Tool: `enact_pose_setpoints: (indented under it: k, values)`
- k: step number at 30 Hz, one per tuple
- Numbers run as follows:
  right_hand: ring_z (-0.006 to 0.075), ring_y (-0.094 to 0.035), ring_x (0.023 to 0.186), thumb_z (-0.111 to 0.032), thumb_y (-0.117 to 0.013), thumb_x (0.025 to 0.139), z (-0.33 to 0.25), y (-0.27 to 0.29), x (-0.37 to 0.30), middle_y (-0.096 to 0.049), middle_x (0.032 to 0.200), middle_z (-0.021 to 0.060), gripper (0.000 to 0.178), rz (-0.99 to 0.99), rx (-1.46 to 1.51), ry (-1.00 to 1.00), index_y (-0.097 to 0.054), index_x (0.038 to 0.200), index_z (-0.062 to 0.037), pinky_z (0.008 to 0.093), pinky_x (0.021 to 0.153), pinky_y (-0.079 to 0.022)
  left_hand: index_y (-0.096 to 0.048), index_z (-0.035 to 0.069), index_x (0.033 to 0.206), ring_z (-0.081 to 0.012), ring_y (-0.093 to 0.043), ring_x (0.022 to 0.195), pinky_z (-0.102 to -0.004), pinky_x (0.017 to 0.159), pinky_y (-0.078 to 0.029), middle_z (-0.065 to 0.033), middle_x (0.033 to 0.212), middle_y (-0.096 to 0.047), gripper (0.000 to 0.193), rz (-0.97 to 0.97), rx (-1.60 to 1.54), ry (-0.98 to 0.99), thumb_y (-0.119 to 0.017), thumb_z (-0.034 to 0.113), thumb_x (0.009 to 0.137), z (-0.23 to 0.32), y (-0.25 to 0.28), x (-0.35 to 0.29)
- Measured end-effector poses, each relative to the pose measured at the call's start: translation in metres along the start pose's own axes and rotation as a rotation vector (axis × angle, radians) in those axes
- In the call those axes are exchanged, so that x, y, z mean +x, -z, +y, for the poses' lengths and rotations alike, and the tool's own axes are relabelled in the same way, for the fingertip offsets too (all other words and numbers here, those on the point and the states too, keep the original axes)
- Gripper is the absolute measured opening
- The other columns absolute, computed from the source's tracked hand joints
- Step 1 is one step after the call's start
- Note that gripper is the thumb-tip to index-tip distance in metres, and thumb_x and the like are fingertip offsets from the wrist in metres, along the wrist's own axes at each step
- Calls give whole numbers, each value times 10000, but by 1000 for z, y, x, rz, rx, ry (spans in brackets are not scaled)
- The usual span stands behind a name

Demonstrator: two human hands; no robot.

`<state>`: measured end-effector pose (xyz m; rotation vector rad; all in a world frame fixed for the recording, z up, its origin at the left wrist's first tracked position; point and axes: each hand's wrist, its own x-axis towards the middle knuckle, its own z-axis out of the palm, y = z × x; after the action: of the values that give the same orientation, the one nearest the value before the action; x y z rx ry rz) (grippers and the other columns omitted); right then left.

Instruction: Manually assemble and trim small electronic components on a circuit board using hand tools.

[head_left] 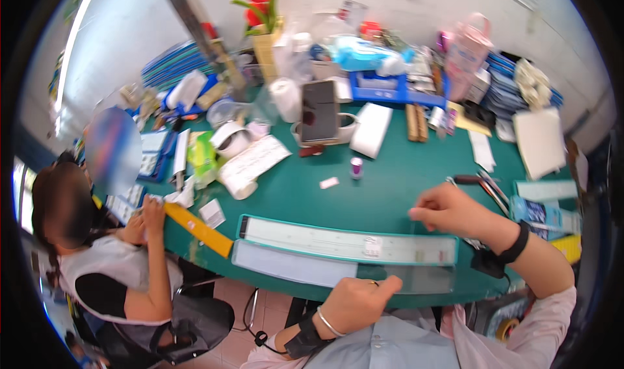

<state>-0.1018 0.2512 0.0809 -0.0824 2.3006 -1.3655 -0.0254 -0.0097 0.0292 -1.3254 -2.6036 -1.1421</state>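
Observation:
A long, flat panel with a teal border (312, 237) lies along the table's near side, with a small white label near its right part. Just in front of it is a long pale strip (289, 265), whose right part is see-through. My left hand (361, 304) is closed at the near edge of that strip, thumb pointing right and touching its clear part. Above the panel's right end, my right hand (448, 210) is closed in a pinch. A faint clear edge shows under its fingertips, too thin to name.
A phone (319, 112) stands upright at the table's middle, with a purple-topped small bottle (356, 168) nearby. Tools with dark handles (487, 187) lie at right. At left, a co-worker's hands (146, 219) are near a yellow strip (198, 229). Blue trays (396, 92) line the back.

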Motion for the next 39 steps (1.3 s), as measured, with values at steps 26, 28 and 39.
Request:
enact_pose_setpoints:
  k: [26, 28, 39]
  values:
    - [287, -579, 583, -166, -619, 990, 1, -80, -118, -617, 702, 135, 153, -121, 24, 177, -630, 930, -25, 398, 563, -453, -631, 5, 927, -195, -717, 682, -292, 564, -505, -109, 753, -704, 179, 83, -323, 291, -656, 173, 981, 24, -4, 60]
    - [308, -611, 612, -200, -628, 984, 9, -78, -121, -631, 714, 139, 173, -73, -153, 260, -636, 948, -32, 411, 578, -476, -630, 5, 917, -182, -701, 660, -289, 539, -488, -89, 729, -698, 144, 93, -329, 292, -637, 129, 991, 24, -5, 57]
    - [422, -624, 977, -61, -732, 820, 77, 22, -101, -608, 1027, 211, 274, 569, -712, 226, -557, 1021, 6, 490, 873, -508, -662, 17, 918, -132, -676, 648, -238, 541, -449, -64, 741, -704, 91, 82, -344, 323, -675, 94, 965, 23, -6, 29]
